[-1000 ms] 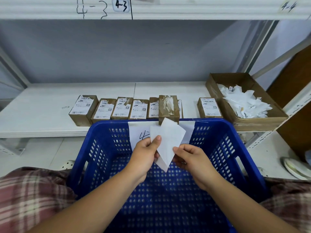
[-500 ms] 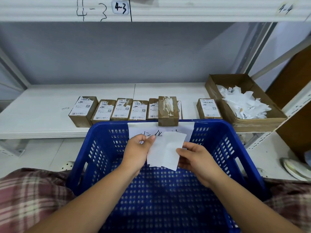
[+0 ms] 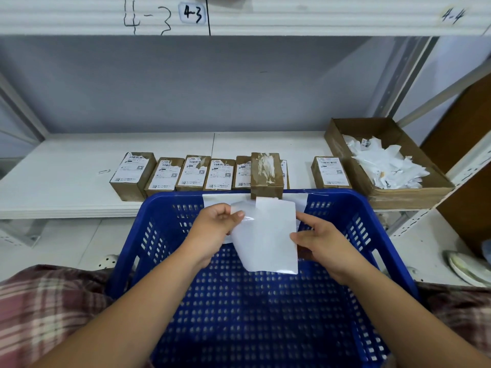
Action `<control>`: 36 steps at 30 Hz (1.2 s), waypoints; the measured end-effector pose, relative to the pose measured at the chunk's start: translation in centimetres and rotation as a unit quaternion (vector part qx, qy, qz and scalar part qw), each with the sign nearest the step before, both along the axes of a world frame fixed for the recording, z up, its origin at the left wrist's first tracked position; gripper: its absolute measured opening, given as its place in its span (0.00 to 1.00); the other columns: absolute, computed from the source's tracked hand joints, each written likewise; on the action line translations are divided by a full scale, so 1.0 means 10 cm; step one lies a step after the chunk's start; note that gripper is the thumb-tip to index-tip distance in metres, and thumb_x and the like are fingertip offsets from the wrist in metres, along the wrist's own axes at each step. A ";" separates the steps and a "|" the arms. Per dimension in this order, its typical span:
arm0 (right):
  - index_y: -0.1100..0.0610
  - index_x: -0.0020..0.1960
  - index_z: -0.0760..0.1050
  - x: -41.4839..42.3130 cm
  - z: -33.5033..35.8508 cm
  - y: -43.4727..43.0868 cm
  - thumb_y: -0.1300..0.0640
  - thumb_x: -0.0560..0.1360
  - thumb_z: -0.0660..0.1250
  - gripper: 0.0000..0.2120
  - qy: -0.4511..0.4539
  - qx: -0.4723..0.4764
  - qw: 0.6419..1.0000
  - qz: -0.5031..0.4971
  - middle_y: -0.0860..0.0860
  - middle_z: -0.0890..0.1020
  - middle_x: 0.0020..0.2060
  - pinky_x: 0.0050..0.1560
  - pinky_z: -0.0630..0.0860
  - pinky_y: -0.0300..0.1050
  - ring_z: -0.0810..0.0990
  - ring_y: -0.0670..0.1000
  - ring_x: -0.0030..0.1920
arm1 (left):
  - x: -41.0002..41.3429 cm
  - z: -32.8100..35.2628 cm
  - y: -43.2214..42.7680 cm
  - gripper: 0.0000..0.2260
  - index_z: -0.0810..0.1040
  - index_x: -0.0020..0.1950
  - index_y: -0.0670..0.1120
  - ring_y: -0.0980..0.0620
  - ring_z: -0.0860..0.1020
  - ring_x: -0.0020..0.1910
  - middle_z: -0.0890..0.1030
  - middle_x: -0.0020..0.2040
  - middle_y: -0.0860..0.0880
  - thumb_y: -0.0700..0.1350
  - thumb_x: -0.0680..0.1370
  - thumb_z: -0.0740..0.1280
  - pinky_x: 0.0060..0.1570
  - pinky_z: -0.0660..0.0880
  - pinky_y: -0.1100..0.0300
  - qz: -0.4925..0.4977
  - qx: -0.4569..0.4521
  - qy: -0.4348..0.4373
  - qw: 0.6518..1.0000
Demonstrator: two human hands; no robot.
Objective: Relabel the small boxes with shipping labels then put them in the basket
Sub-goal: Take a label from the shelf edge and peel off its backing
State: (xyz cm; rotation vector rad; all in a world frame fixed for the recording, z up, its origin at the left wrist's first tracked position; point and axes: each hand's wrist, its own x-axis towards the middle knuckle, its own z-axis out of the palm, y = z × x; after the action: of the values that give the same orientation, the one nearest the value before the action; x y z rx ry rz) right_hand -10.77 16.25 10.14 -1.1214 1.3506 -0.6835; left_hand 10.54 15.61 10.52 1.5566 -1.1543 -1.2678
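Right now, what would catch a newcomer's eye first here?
The white label sheet, held by the left hand and right hand above the blue basket, stands out first. Behind it, small brown boxes line the shelf, and a cardboard tray of torn paper sits at the right.

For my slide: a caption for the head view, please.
Left hand and right hand hold a white label over a blue basket, small boxes behind.

so the basket (image 3: 180, 196) is bright blue with a grid of little holes, the small boxes (image 3: 132, 187) are plain brown cardboard with white labels (image 3: 220, 173) printed in black, the sheet (image 3: 265, 235) is white, shelf (image 3: 66, 176) white too, and the lap fabric (image 3: 47, 301) is red-and-cream plaid
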 end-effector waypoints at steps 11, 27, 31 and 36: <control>0.51 0.56 0.79 0.08 -0.05 0.05 0.59 0.81 0.63 0.08 0.004 -0.032 0.998 -0.063 0.50 0.86 0.51 0.57 0.80 0.54 0.85 0.52 0.50 | -0.30 -0.01 0.28 0.16 0.75 0.54 0.47 0.59 0.74 0.35 0.79 0.41 0.54 0.55 0.72 0.72 0.31 0.67 0.67 -0.089 0.131 -0.056 0.986; 0.54 0.67 0.74 0.02 0.02 0.03 0.60 0.83 0.58 0.15 0.074 -0.038 0.994 -0.068 0.50 0.83 0.56 0.56 0.80 0.47 0.83 0.50 0.52 | -0.15 -0.09 0.14 0.06 0.78 0.54 0.44 0.55 0.76 0.35 0.82 0.43 0.46 0.39 0.80 0.63 0.34 0.70 0.69 -0.009 0.058 -0.026 0.998; 0.54 0.64 0.76 -0.01 0.05 0.02 0.60 0.83 0.58 0.13 0.094 -0.034 0.995 -0.019 0.46 0.84 0.50 0.48 0.80 0.38 0.83 0.46 0.48 | -0.06 -0.08 0.06 0.10 0.76 0.53 0.34 0.52 0.78 0.40 0.80 0.43 0.44 0.42 0.80 0.63 0.49 0.75 0.59 0.066 0.048 -0.017 0.997; 0.48 0.59 0.78 -0.05 0.10 0.03 0.60 0.83 0.58 0.13 0.104 -0.022 0.991 0.081 0.45 0.86 0.47 0.46 0.79 0.33 0.85 0.44 0.47 | 0.07 0.01 -0.06 0.07 0.77 0.48 0.46 0.50 0.76 0.50 0.79 0.48 0.49 0.43 0.82 0.61 0.53 0.73 0.56 0.156 0.041 0.019 0.987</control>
State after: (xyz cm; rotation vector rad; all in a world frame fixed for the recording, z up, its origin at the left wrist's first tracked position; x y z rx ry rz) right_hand -11.24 16.59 11.13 -1.3513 1.4055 -0.4890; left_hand 11.20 15.00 10.58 1.6900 -0.8033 -1.1397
